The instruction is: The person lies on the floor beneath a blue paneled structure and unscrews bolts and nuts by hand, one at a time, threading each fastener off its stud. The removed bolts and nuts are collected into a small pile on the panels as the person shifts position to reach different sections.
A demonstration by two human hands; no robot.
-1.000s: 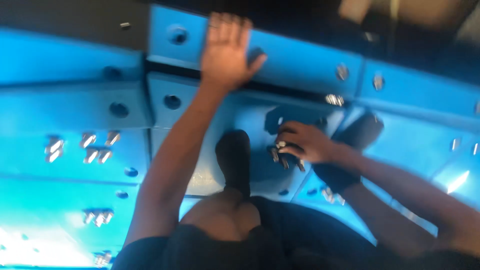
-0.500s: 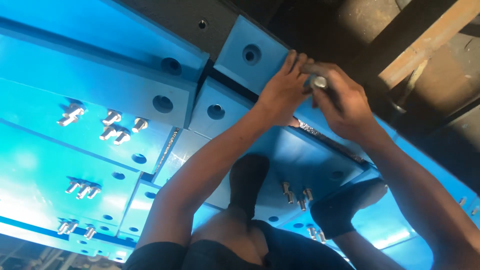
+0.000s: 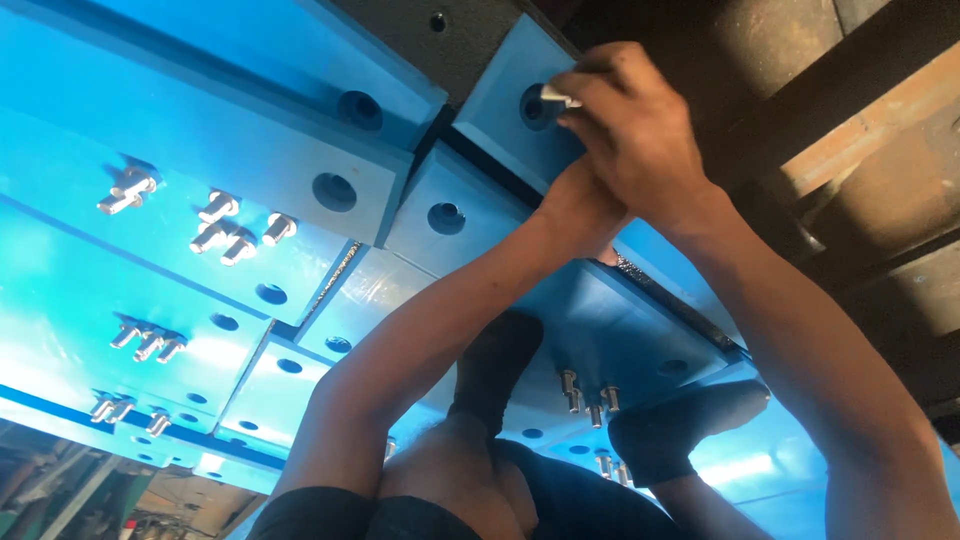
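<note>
Right hand (image 3: 640,140) pinching a silver bolt (image 3: 558,99) at fingertips, bolt tip at hole (image 3: 535,105) in blue steel plate (image 3: 500,110), left hand (image 3: 580,215) just beneath, mostly hidden, grip unclear.

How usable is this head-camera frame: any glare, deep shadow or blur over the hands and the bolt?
Head view: sharp on the right hand pinching a silver bolt at a hole in the blue plate; left hand mostly hidden beneath; bright glare washes the lower-left blue panels; upper right and the dark feet sink into shadow.
</note>
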